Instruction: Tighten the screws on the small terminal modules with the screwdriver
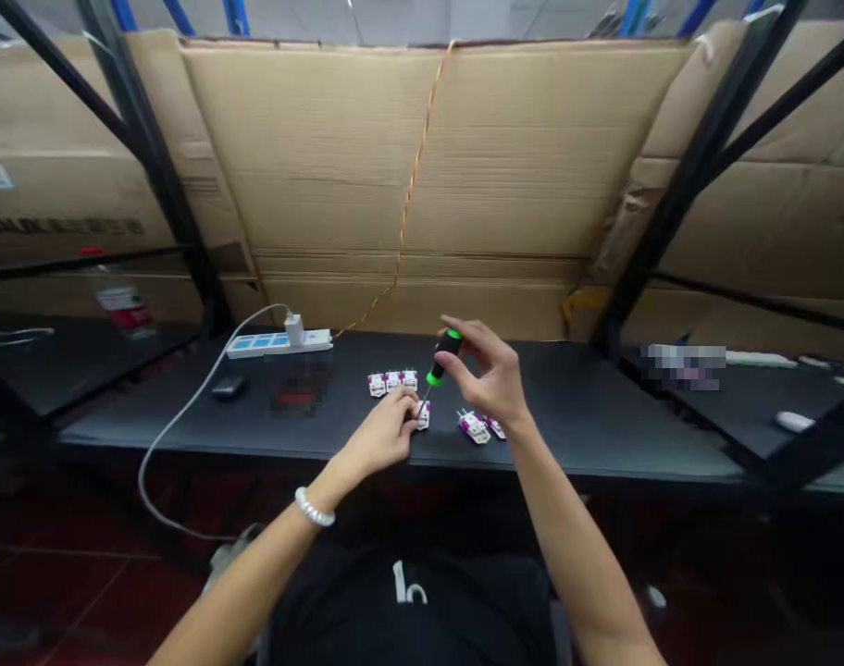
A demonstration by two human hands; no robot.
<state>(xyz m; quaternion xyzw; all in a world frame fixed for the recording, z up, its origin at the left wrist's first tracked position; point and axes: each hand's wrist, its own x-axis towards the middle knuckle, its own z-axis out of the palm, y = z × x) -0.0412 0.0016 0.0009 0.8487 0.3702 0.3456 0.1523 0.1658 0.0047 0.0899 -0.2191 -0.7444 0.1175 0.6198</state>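
My right hand [488,370] grips a black and green screwdriver [441,359] by its handle, tip pointing down at a small white and purple part [423,415]. My left hand [387,432] pinches that part and holds it on the dark tabletop [589,416]. A row of three similar parts [392,381] lies just behind my left hand. Two more parts [478,426] lie under my right wrist.
A white and blue power strip [278,343] with a plugged charger and white cable sits at back left, with a dark mouse-like object [229,386] near it. Cardboard sheets [428,166] wall off the back. Black frame posts [678,199] stand on both sides.
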